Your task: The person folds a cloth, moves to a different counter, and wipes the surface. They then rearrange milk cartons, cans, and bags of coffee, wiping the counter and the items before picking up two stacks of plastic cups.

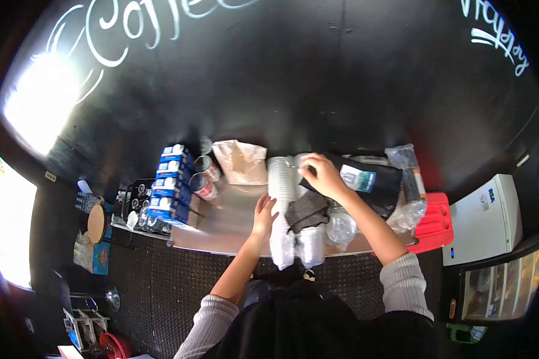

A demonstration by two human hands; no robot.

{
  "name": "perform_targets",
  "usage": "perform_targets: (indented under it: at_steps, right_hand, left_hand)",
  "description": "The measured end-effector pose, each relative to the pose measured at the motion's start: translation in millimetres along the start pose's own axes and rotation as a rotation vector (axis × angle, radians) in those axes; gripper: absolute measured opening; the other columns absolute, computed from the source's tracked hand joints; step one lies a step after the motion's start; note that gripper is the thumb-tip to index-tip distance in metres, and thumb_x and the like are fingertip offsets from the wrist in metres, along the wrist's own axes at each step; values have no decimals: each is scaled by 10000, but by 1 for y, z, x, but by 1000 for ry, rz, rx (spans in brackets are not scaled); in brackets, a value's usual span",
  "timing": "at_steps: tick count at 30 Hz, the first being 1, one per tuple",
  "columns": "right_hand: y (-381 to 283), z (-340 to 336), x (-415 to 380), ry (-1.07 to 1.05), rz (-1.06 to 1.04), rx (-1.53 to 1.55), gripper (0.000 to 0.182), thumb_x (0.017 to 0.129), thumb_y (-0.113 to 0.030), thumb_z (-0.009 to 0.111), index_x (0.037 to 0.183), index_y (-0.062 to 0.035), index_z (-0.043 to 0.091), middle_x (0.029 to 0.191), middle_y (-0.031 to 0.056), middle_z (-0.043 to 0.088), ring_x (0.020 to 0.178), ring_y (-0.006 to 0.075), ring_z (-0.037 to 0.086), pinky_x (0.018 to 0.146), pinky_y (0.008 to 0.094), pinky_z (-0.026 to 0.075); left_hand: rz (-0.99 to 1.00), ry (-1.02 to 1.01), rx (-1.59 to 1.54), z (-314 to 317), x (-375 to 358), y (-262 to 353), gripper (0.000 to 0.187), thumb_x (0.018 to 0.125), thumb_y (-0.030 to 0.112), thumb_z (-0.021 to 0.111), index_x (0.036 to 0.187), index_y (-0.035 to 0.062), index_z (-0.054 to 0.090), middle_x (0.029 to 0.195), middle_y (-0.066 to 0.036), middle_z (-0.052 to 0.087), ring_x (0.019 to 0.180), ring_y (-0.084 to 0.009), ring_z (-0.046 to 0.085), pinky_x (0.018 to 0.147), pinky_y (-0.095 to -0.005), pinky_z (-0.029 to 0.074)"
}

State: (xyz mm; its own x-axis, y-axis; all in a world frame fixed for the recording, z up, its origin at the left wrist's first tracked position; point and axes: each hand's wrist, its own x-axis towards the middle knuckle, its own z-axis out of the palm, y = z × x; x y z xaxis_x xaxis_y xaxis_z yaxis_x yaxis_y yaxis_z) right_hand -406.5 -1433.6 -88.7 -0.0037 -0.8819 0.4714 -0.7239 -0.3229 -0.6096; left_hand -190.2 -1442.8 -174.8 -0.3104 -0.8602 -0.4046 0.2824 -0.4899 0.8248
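A long stack of clear plastic cups point(282, 179) lies on the metal table, pointing toward me. My left hand point(263, 215) is at its left side, fingers apart and seemingly touching the cups. Beside it lies a second cup stack point(311, 246), its middle covered by a dark crumpled cloth point(308, 212). At that stack's far end my right hand point(321, 173) has its fingers curled round a pale plastic end; the exact grip is partly hidden. A black bag with a label point(365, 179) lies right of this hand, and clear plastic-wrapped items point(341, 226) rest under the right forearm.
Blue cartons point(170, 186), cans point(203, 186) and a paper bag point(239, 163) stand on the table's left part, by the dark wall. To the right are a plastic-wrapped pack point(411, 179), a red crate point(434, 222) and a white fridge point(485, 218).
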Motion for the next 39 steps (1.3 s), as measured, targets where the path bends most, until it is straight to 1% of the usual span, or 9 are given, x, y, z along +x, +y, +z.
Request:
perform_targets:
  at_steps: [4,8,11,14,20,33,35,37,39]
  right_hand:
    - [-13,82,52,-197,63,-167,570,817,-251,634,1288,3,437,1392,158,395,1233,337,416,1002,416,378]
    - [-31,136,95,-179,225,-250,587,811,-264,643,1296,-6,437,1338,196,440,1231,322,432,1009,434,355]
    - [-24,163,110,-119,334,-380,414,811,-251,627,1165,-50,553,1184,135,550,1098,307,528,880,465,438]
    - [-9,180,105,100,202,-313,121,801,-160,584,715,-86,624,798,73,600,803,298,601,665,487,443]
    - [-49,165,97,118,-91,-89,85,772,-36,529,714,-45,590,759,72,562,745,301,555,673,432,431]
    - [-151,150,49,-72,-81,299,44,814,14,542,819,26,584,776,103,542,711,223,547,608,310,422]
    - [-165,154,38,-147,-50,321,47,833,-13,572,824,20,605,790,71,539,704,172,530,628,274,424]
    - [-175,159,29,-162,-89,322,37,826,7,571,830,24,604,794,75,539,704,172,528,628,272,423]
    - [-183,166,24,-203,-80,353,28,802,-10,564,803,9,585,767,102,530,741,265,526,692,334,412]
  left_hand:
    - [26,-26,3,-65,-18,38,475,926,228,518,1351,96,352,1342,-65,404,1193,-214,441,969,-426,370]
    - [124,1,-37,-127,-32,72,427,939,259,497,1320,98,391,1301,-62,454,1183,-232,447,967,-403,368]
    - [123,51,-34,-166,-36,85,414,942,269,494,1309,97,405,1291,-66,468,1182,-233,448,963,-398,368]
    - [108,68,-26,-185,-40,95,407,943,270,491,1302,96,410,1282,-72,477,1173,-233,456,952,-388,374]
    - [97,7,-5,-192,-30,99,391,941,270,493,1284,96,426,1265,-73,492,1129,-217,496,933,-371,391]
    - [305,47,256,-195,-33,96,520,935,282,521,1365,53,341,1342,-101,422,1239,-198,393,990,-352,337]
    - [580,-69,173,-203,-30,88,501,923,165,552,1338,-13,337,1297,-125,455,1208,-184,419,1006,-317,339]
    - [616,-48,164,-207,-35,85,374,943,160,516,1264,-1,411,1188,-74,509,1109,-134,462,942,-276,370]
    - [572,36,180,-218,-38,81,234,958,173,491,1136,21,489,1017,-14,540,948,-77,477,835,-229,388]
